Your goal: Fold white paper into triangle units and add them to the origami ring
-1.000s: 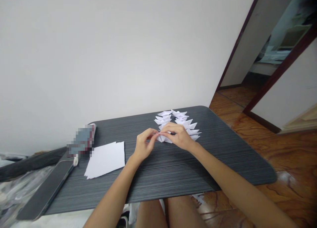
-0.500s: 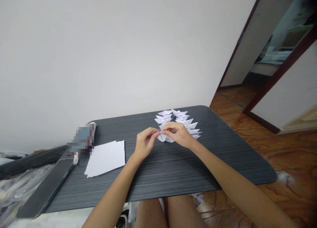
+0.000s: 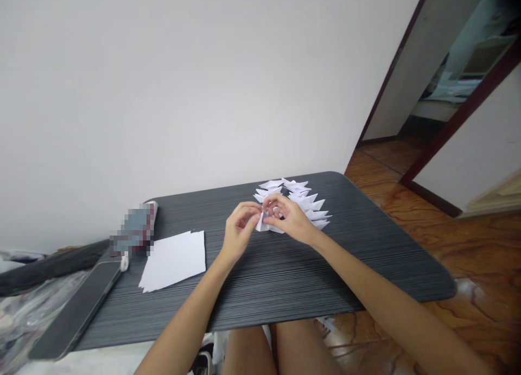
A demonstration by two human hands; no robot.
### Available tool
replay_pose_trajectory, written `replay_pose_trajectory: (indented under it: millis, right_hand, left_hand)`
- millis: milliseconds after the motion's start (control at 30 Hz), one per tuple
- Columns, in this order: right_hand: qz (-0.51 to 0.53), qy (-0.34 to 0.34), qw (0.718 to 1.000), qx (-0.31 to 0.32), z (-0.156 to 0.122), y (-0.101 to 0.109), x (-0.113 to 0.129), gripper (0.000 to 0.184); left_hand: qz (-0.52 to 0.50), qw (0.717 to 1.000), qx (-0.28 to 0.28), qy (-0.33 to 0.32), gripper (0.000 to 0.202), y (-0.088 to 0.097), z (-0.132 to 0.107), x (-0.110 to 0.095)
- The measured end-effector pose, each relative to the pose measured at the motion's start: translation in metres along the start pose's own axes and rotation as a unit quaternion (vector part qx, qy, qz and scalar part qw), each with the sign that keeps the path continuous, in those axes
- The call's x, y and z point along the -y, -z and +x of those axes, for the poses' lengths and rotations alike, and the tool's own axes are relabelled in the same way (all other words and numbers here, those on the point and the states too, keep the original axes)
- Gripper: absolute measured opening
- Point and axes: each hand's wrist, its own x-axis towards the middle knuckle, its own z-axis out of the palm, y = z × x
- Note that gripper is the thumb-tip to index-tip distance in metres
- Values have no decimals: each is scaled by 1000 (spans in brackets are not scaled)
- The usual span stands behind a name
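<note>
Between my two hands is a small piece of folded white paper [image 3: 262, 223], held above the dark table. My left hand [image 3: 240, 227] pinches its left side between thumb and fingers. From the right, my right hand [image 3: 291, 218] grips it the same way, its fingers curled over the top. Part of the paper is hidden behind the fingertips. Just beyond and beside my right hand lie several folded white paper boats [image 3: 308, 202] in two rows, some of them covered by that hand.
A stack of white paper sheets [image 3: 177, 261] lies on the left of the dark table [image 3: 285, 288]. Behind it sits a blurred packet [image 3: 136, 228], and a dark flat panel [image 3: 77, 310] runs along the left edge. A white wall [image 3: 203, 93] stands behind the table.
My right hand's fingers have lifted and opened slightly around the folded paper, which now stands more upright. My left hand has barely shifted.
</note>
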Motion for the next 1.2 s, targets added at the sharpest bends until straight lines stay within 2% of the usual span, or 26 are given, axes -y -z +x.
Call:
replay_pose_trajectory:
  millis: [67,200,367,533,633,800,933,1067,1200]
  right_hand:
    - [6,-12,1000,0,0,0,-2,23]
    - [-8,-36,999,-5,1,1,-5,13]
    - [17,-72,997,3,1,4,-7,20]
    - [40,-138,990,12,2,5,-9,29]
    - [41,-152,988,6,3,5,-8,30]
    - [-3,-120,992,29,2,6,-4,26]
    - [-47,-58,995,62,1,9,-7,21]
    - [-149,3,986,72,0,11,-7,19]
    - [-202,57,975,76,-1,12,-3,20]
  left_hand:
    - [14,1000,0,-3,12,0,0,1]
    - [54,998,-5,9,18,2,1,0]
    - [97,995,1,12,28,4,2,-3]
    - [39,995,-43,85,26,1,-1,-1]
    - [31,995,-22,92,25,-1,-3,-1]
    - [68,994,3,87,21,0,-2,0]
    - [91,992,23,78,20,2,-1,-1]
    - [129,990,39,50,18,3,-2,0]
    - [143,988,45,33,17,4,-2,1]
